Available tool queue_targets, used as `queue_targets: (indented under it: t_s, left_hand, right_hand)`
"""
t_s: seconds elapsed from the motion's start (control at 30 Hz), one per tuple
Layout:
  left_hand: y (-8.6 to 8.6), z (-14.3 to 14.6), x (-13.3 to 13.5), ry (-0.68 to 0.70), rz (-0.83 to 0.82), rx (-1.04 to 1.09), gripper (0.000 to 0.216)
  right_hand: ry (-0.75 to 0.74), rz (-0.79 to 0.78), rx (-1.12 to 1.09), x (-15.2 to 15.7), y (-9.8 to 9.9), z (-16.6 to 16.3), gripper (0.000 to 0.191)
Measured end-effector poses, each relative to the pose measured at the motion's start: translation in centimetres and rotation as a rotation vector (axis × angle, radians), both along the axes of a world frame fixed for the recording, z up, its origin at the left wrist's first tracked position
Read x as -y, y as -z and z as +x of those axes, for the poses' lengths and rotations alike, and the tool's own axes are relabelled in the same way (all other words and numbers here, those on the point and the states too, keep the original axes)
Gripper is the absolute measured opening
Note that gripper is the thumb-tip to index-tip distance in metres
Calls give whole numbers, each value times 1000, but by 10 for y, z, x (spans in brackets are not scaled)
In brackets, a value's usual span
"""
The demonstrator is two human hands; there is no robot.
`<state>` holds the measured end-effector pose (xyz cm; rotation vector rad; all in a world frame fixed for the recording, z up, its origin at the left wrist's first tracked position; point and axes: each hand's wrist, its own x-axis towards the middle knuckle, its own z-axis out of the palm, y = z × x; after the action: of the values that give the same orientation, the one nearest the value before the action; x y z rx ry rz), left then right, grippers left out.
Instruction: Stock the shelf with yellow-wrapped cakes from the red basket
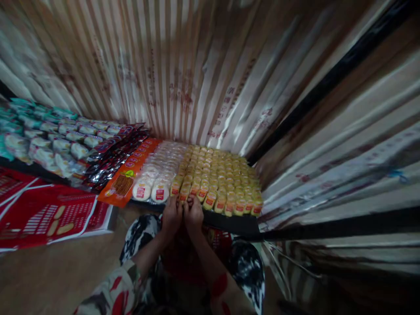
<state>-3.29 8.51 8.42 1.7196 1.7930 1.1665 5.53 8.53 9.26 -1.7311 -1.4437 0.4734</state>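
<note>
My left hand [171,215] and my right hand [193,212] are pressed side by side at the front edge of a dark tray [236,223]. Their fingers curl down onto the nearest row of small yellow wrapped snack packs [216,175], which fill the tray in tight rows. I cannot see what, if anything, the fingertips pinch. Left of the yellow packs lie rows of round white packs with red labels [154,183].
Orange packets [126,181], dark red packets [111,159] and pale green-white packets [52,140] spread to the left. A red printed carton [49,214] lies at the near left. Corrugated striped sheet walls [197,78] close in behind and on the right.
</note>
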Motion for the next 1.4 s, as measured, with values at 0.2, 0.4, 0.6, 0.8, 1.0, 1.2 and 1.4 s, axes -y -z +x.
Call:
queue_targets:
  t_s: [0.2, 0.4, 0.6, 0.8, 1.0, 1.2, 1.4]
  left_hand:
    - [-7, 4, 9, 50, 39, -66, 33]
    - [-4, 8, 11, 100, -13, -215, 32]
    - [8, 9, 6, 119, 9, -167, 36]
    - [15, 6, 4, 144, 14, -167, 36]
    - [23, 3, 2, 175, 16, -170, 37]
    - [17, 0, 4, 215, 30, -173, 42]
    - [14, -9, 19, 227, 58, -139, 38]
  right_hand:
    - [33, -65, -34, 0, 3, 2, 27]
    - [3, -55, 24, 0, 7, 4, 31]
    - [-41, -5, 26, 0, 13, 5, 39]
    - [-44, 16, 43, 0, 17, 5, 41]
    - [16, -23, 39, 0, 17, 1, 40]
    - [29, 45, -58, -1, 12, 6, 37]
    - [-112, 38, -273, 28, 12, 18, 34]
